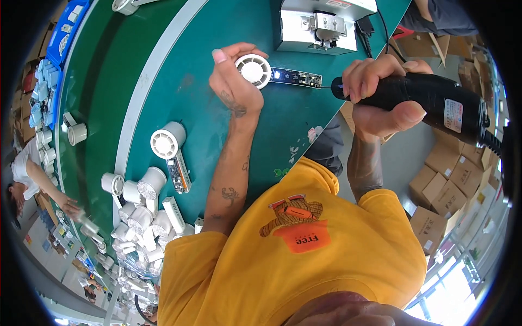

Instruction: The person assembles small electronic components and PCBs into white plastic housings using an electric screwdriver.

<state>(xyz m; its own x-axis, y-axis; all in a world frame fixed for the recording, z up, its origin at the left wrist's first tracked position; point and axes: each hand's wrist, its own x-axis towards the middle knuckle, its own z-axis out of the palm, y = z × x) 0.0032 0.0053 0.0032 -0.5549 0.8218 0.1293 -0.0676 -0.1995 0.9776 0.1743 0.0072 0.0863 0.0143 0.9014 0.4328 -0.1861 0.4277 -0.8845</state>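
Left hand (238, 87), near the top middle of the frame, is wrapped around a white fan-like unit (254, 71) with a lit-up circuit board (298, 78) poking out to the right. Right hand (374, 75), upper right, has a chunky black tool (435, 100), thin bit right by the board's far end. Another similar unit (166, 142) sits left of centre on the green table (293, 122), above a messy heap of white parts (142, 217).
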